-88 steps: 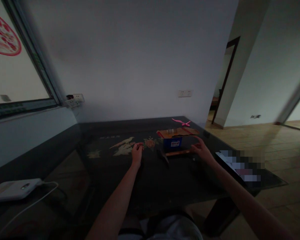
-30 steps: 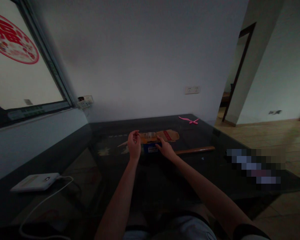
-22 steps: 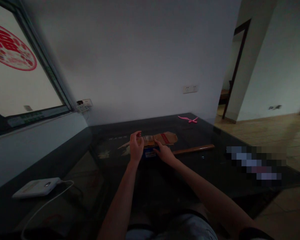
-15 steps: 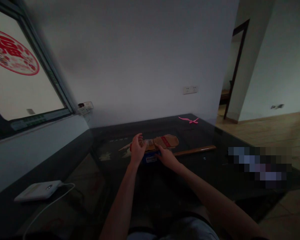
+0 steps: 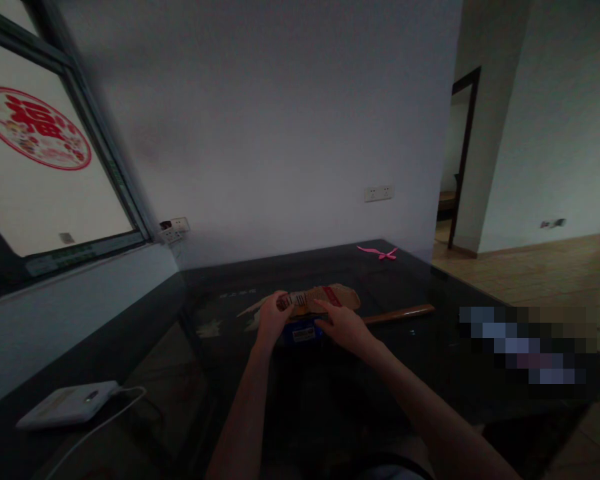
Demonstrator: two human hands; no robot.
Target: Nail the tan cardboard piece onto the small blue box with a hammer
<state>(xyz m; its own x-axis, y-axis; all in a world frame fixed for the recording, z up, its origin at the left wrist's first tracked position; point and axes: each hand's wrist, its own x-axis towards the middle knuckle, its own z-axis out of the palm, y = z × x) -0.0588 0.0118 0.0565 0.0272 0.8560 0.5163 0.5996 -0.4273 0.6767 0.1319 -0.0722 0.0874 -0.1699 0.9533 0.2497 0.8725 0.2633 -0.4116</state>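
Observation:
A brown, flat, paper-like piece with a rounded right end and a red band (image 5: pixel 347 297) lies across the dark table. Its left part carries dark printed stripes. Just in front of it, on the near side, is a small blue box (image 5: pixel 303 332) with a pale label. My left hand (image 5: pixel 274 321) is closed around the left end of the brown piece. My right hand (image 5: pixel 345 325) is at its near edge, forefinger stretched onto it and thumb apart, by the box's right side. Behind that hand, a brown wooden stick (image 5: pixel 405 313) extends rightward.
A white power-bank-like device (image 5: pixel 70 404) with a white cable lies at the table's left. A pink ribbon (image 5: pixel 383 254) rests near the far edge. A blurred-out object (image 5: pixel 520 345) is at the right. The wall (image 5: pixel 280 167) stands behind the table (image 5: pixel 180 413).
The view has tilted up, so everything sits lower in it. My right forefinger and thumb have spread apart, and more of the blue box shows. My left hand stays at the brown piece's left end.

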